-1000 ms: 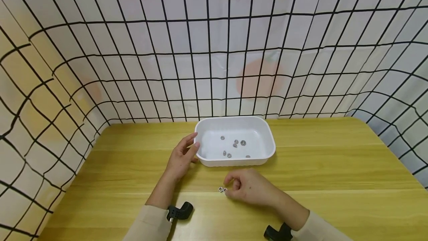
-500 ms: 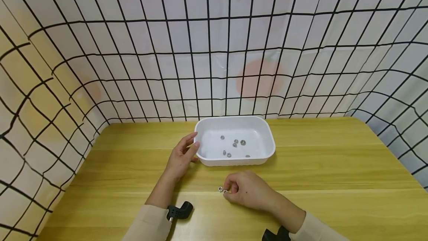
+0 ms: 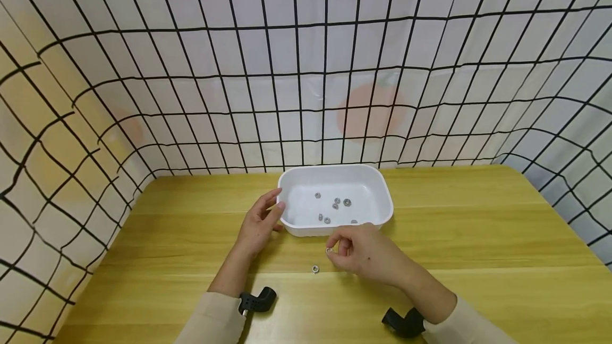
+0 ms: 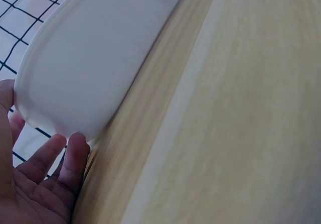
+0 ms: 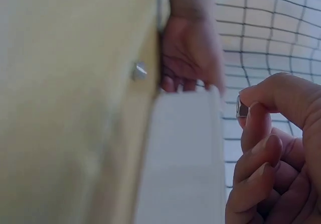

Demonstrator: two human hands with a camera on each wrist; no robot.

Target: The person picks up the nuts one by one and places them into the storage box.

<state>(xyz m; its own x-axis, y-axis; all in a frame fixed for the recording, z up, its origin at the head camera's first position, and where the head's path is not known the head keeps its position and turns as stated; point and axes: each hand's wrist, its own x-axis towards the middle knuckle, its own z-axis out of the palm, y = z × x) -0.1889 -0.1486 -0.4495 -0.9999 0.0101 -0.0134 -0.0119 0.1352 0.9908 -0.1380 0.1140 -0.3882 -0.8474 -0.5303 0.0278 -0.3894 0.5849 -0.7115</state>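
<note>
A small metal nut is pinched between the thumb and index finger of my right hand. This hand is raised in front of the white plastic tub, overlapping its near rim in the head view. The right wrist view shows the held nut at the fingertips, the other fingers curled below it. My left hand rests its relaxed fingers against the tub's left end, thumb at the rim. Several nuts lie scattered in the tub. One more nut lies on the table before it.
The wooden table carries the tub near its back edge. Black netting over a pale patterned sheet stands behind and along both sides. A black wrist camera is strapped to the left wrist, another to the right.
The right hand has picked up one of the two nuts lying on the table and lifted it toward the tub. The left hand has stayed at the tub's end.
</note>
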